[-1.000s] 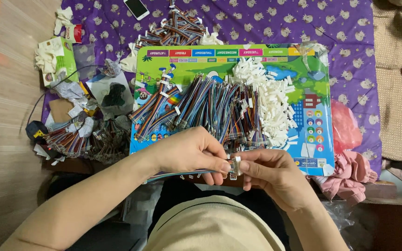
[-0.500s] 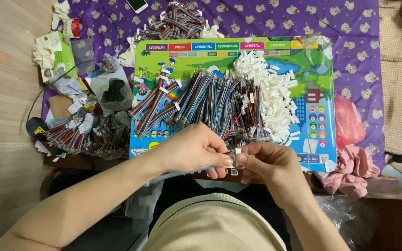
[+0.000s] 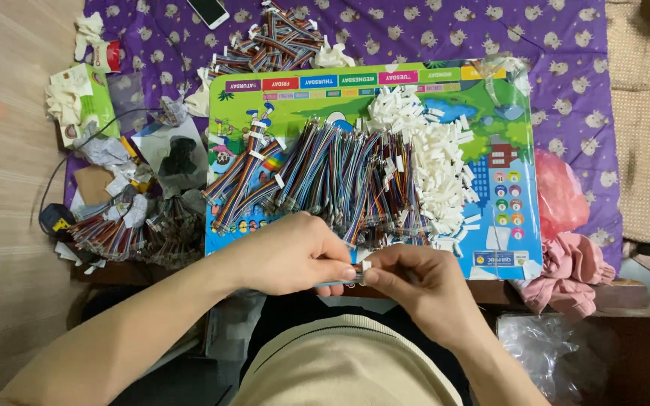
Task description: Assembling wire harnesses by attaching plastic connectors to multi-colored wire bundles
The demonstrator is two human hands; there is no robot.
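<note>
1. Hands meet just below the bottom edge of the colourful board (image 3: 490,90), fingertips touching.
2. Left hand (image 3: 291,256): fingers closed, pinching a small cable end; the cable itself is mostly hidden behind the fingers.
3. Right hand (image 3: 415,282): fingers closed on a small white connector (image 3: 366,265), held right against the left fingertips.
4. Whether cable and connector are already joined: cannot tell, too small.
5. On the board, centre: big heap of multicoloured ribbon cables (image 3: 340,177).
6. On the board, right of that heap and touching it: pile of white connectors (image 3: 434,162).
7. Above the board's top edge: second cable bundle (image 3: 276,41), phone (image 3: 208,10) further up-left.
8. Left of the board: third cable bundle (image 3: 126,233), crumpled papers, green tissue box (image 3: 84,98).
9. Right of the board: pink plastic bag (image 3: 562,192), pink cloth (image 3: 569,271) below it.
10. Under the board: purple patterned cloth (image 3: 566,45) over the surface.
</note>
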